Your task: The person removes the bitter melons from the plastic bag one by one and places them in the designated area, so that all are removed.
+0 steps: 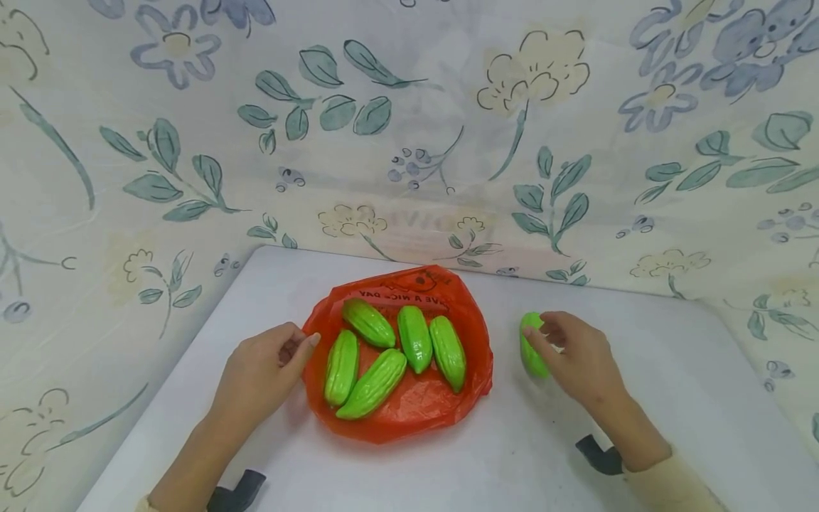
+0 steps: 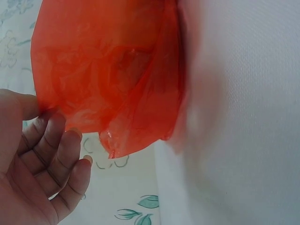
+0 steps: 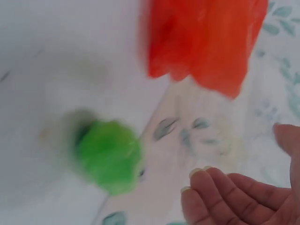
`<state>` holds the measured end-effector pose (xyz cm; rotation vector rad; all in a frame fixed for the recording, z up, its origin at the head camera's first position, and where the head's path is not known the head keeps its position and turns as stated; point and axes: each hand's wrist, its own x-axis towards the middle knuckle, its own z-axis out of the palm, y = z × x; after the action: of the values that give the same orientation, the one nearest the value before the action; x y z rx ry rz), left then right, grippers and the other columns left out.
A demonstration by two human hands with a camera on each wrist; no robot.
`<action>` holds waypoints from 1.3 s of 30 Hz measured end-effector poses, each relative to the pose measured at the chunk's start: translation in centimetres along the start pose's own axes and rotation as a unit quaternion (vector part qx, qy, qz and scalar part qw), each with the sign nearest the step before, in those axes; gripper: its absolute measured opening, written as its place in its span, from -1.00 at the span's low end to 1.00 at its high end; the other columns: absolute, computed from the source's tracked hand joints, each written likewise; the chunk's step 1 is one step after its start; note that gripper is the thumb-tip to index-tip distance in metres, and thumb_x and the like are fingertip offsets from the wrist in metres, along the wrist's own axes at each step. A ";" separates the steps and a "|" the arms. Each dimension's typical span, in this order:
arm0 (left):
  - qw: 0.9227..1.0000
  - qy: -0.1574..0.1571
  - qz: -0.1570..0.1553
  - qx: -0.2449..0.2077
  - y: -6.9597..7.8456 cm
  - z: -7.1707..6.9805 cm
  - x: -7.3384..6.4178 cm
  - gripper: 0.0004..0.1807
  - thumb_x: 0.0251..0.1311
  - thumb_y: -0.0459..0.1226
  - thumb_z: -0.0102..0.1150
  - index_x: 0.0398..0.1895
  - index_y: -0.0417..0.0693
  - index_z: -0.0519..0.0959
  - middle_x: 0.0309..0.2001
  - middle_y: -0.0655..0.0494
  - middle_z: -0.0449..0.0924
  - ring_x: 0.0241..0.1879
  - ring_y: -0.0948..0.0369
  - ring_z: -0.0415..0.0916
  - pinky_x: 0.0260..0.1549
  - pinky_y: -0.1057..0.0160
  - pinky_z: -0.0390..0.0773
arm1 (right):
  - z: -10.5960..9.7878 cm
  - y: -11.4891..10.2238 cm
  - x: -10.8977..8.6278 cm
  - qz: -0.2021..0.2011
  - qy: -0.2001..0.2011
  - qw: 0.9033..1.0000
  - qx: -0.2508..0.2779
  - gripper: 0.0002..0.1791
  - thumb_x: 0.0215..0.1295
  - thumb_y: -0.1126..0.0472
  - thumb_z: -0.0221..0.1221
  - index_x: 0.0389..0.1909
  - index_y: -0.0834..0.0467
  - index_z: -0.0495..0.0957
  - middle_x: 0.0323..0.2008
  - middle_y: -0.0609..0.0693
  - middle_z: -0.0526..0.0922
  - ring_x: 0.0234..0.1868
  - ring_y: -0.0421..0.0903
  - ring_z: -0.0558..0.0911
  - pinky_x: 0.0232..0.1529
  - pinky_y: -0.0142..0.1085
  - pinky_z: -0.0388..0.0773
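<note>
A red plastic bag (image 1: 416, 419), its mouth spread wide, lies on the white table with several glossy green ridged gourds (image 1: 374, 384) inside. My left hand (image 1: 265, 366) is at the bag's left rim; in the left wrist view its thumb and forefinger pinch the edge of the red bag (image 2: 103, 70). To the right of the bag, one more green gourd (image 1: 532, 359) lies on the table, partly hidden by my right hand (image 1: 579, 359). In the right wrist view the right hand (image 3: 239, 201) is apart from the blurred gourd (image 3: 110, 157), with nothing between thumb and fingers.
The white table (image 1: 486, 462) meets a flower-patterned cloth (image 1: 435, 142) hanging behind it and at the sides. A dark strap end (image 1: 239, 491) shows by the left wrist, another dark strap end (image 1: 600, 455) by the right one.
</note>
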<state>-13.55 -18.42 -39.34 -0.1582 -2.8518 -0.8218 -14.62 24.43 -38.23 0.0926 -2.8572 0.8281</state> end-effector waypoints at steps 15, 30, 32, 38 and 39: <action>1.000 0.009 0.013 -0.004 -0.1 -0.1 -0.1 -0.82 0.41 -0.14 0.31 -0.28 -0.04 0.62 -0.53 0.22 0.50 -0.47 0.19 0.42 -0.50 0.32 0.54 | 1.8 -6.1 -1.0 -0.147 -0.042 0.987 -0.045 -0.23 0.23 -0.12 0.48 0.35 0.20 0.52 0.24 0.12 0.64 0.27 0.14 0.59 0.12 0.07 0.64; 1.000 -0.010 0.011 -0.013 0.0 0.0 0.1 -0.82 0.41 -0.13 0.31 -0.28 -0.04 0.62 -0.53 0.22 0.49 -0.48 0.19 0.41 -0.51 0.32 0.52 | 5.2 -7.2 0.0 -0.176 -0.127 0.971 -0.100 -0.45 0.30 -0.05 0.45 0.20 0.17 0.65 0.10 0.06 0.73 0.16 0.04 0.68 0.13 -0.06 0.65; 1.000 -0.011 0.013 -0.015 0.0 0.0 0.2 -0.82 0.42 -0.13 0.30 -0.28 -0.03 0.62 -0.54 0.22 0.49 -0.48 0.19 0.41 -0.52 0.32 0.52 | 5.5 -7.2 0.1 -0.182 -0.124 0.969 -0.112 -0.46 0.30 -0.05 0.45 0.17 0.17 0.66 0.06 0.06 0.74 0.13 0.03 0.70 0.10 -0.08 0.66; 1.000 -0.007 0.016 -0.009 0.0 0.1 0.1 -0.81 0.42 -0.13 0.30 -0.29 -0.03 0.62 -0.54 0.23 0.50 -0.48 0.19 0.42 -0.51 0.32 0.53 | 6.3 -7.5 0.6 -0.170 -0.135 0.966 -0.138 -0.65 0.29 -0.07 0.46 -0.17 0.10 0.66 -0.40 -0.11 0.59 -0.34 -0.14 0.57 -0.29 -0.30 0.61; 1.000 -0.006 0.014 -0.009 0.0 0.1 0.1 -0.81 0.42 -0.13 0.30 -0.29 -0.03 0.62 -0.54 0.23 0.50 -0.48 0.19 0.42 -0.51 0.32 0.53 | 6.4 -7.5 0.6 -0.164 -0.141 0.966 -0.141 -0.65 0.30 -0.08 0.45 -0.19 0.10 0.64 -0.42 -0.11 0.56 -0.36 -0.14 0.53 -0.32 -0.31 0.58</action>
<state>-13.65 -18.39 -39.43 -0.2050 -2.8483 -0.8442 -15.31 14.61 -39.53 0.6768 -3.0577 0.3623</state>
